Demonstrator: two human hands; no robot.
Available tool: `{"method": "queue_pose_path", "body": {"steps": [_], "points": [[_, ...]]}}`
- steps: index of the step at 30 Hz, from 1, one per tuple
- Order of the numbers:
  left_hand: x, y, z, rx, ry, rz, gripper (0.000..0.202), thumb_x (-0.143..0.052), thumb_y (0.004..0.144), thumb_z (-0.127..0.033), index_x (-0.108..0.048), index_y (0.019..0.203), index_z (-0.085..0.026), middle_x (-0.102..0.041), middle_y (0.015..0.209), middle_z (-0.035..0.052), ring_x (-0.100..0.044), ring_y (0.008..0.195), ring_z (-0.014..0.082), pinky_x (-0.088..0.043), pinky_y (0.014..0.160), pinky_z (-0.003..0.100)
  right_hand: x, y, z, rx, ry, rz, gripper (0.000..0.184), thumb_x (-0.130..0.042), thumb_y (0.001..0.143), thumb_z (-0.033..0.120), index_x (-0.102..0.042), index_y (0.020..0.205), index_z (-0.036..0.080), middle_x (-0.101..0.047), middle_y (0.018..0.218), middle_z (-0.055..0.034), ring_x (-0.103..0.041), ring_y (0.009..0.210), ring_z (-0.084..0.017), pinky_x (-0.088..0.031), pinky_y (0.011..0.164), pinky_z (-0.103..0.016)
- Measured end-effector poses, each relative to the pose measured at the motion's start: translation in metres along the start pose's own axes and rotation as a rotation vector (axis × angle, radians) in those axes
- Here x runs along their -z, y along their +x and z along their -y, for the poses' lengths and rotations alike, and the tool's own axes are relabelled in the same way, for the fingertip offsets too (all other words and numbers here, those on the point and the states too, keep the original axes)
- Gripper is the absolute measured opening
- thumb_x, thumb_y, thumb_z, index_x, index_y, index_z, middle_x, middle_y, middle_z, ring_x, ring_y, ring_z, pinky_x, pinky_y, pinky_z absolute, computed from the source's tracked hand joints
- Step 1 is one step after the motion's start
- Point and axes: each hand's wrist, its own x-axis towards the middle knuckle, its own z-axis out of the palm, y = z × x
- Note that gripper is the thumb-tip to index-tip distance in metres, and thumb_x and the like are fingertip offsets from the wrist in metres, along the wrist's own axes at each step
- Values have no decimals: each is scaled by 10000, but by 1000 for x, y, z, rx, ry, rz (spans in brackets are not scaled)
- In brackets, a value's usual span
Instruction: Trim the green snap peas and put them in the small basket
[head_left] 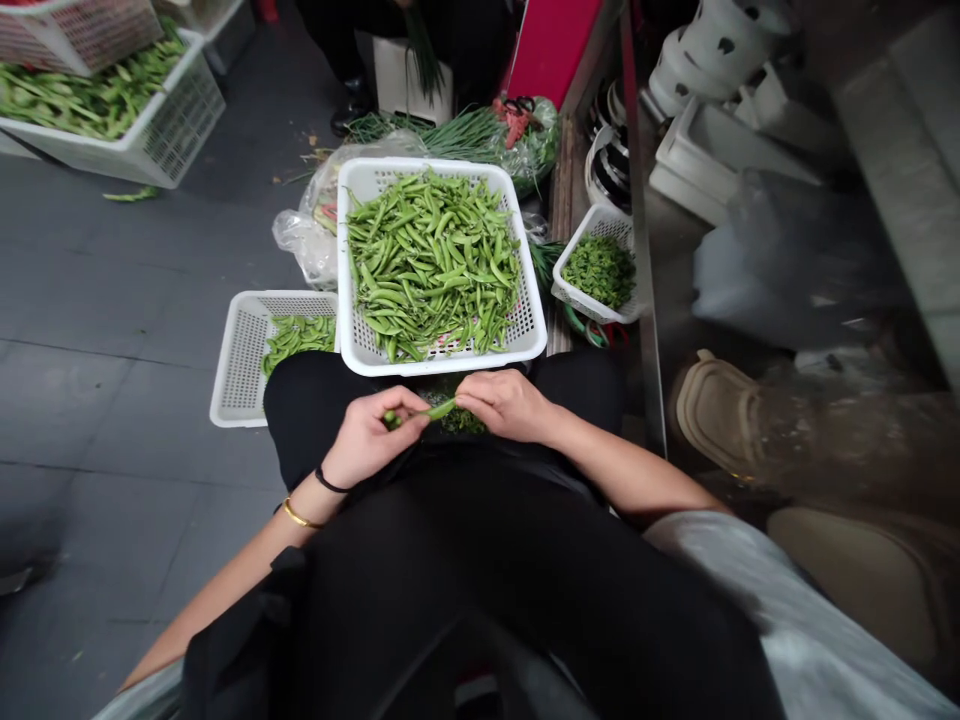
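Note:
Between my hands, over my lap, a green pea pod (441, 409) is stretched sideways. My left hand (379, 425) is closed around its left part, with more green pod showing at the palm. The fingers of my right hand (506, 403) pinch the pod's right end. Just beyond my hands stands a white basket (442, 368) heaped with pea pods (431, 260). A smaller white basket (240, 360) with some pods sits on the floor to the left, partly hidden by my knee. Below the held pod, dark green bits (463, 422) show between my legs.
At right is a small white basket (566, 295) of chopped greens. Behind the big basket lie plastic bags and long green stalks (457, 138); another person's leg (341, 60) is there. Stacked crates (176, 120) with pods stand far left. A metal edge (646, 300) and shelf run along the right.

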Motion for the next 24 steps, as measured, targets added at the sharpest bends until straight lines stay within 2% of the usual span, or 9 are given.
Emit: {"method": "queue_pose_path", "body": {"steps": [3, 5, 7, 10, 13, 16, 18, 21, 24], "points": [[-11, 0, 1, 62, -38, 171, 170, -677, 750, -289, -611, 701, -140, -595, 574, -7, -461, 469, 68, -358, 457, 181, -9, 0, 3, -1, 22, -63, 337, -339, 969, 264, -596, 785, 147, -634, 717, -42, -558, 672, -117, -395, 636, -225], [-16, 2, 3, 112, -108, 179, 212, -656, 774, -321, -579, 691, -142, -619, 577, 4, -437, 420, 60, -329, 411, 176, -12, -1, 3, -20, 4, -67, 330, -343, 965, 267, -609, 813, 146, -645, 746, -50, -567, 694, -125, -398, 636, -229], [-15, 5, 7, 125, -206, 81, 219, -656, 781, -322, -569, 695, -139, -646, 603, 21, -423, 397, 51, -310, 391, 172, -10, -6, 0, -62, -2, -64, 320, -360, 964, 282, -627, 848, 146, -649, 769, -57, -572, 709, -128, -404, 642, -230], [-4, 11, 15, 98, -463, -180, 189, -661, 774, -284, -566, 701, -138, -653, 624, 24, -382, 364, 32, -264, 363, 163, 3, -21, -10, -146, 14, -6, 311, -398, 957, 294, -657, 870, 144, -644, 770, -62, -576, 719, -130, -417, 659, -229], [7, 16, 23, 125, -715, -307, 194, -657, 739, -234, -531, 627, -138, -602, 539, 3, -356, 325, 35, -226, 326, 162, 26, -34, -20, -187, 31, 238, 243, -485, 923, 295, -683, 921, 154, -661, 829, -62, -598, 731, -125, -423, 661, -223], [10, 20, 29, 236, -893, -146, 180, -654, 685, -220, -519, 596, -140, -585, 523, 10, -466, 371, 86, -308, 327, 175, 48, -25, -30, -185, 23, 515, 259, -603, 852, 344, -670, 1040, 180, -689, 874, -40, -619, 712, -123, -418, 644, -221], [7, 22, 32, 324, -950, 4, 130, -668, 664, -218, -571, 696, -138, -634, 601, 36, -569, 465, 140, -377, 349, 192, 53, -5, -43, -218, -88, 503, 252, -550, 885, 341, -667, 1040, 182, -702, 894, -41, -633, 753, -136, -416, 666, -230], [2, 22, 34, 380, -955, 161, 245, -698, 675, -218, -609, 892, -146, -673, 693, 57, -607, 517, 168, -435, 377, 222, 35, 37, -72, -284, -438, 460, 268, -418, 930, 244, -670, 963, 159, -702, 923, -90, -644, 828, -193, -406, 659, -264], [1, 22, 35, 364, -995, 194, 208, -704, 711, -229, -625, 882, -141, -584, 572, 5, -489, 412, 91, -378, 362, 184, -1, 72, -105, -230, -614, 659, 274, -406, 877, 109, -645, 1012, 105, -695, 951, -151, -648, 834, -234, -398, 625, -288]]}}
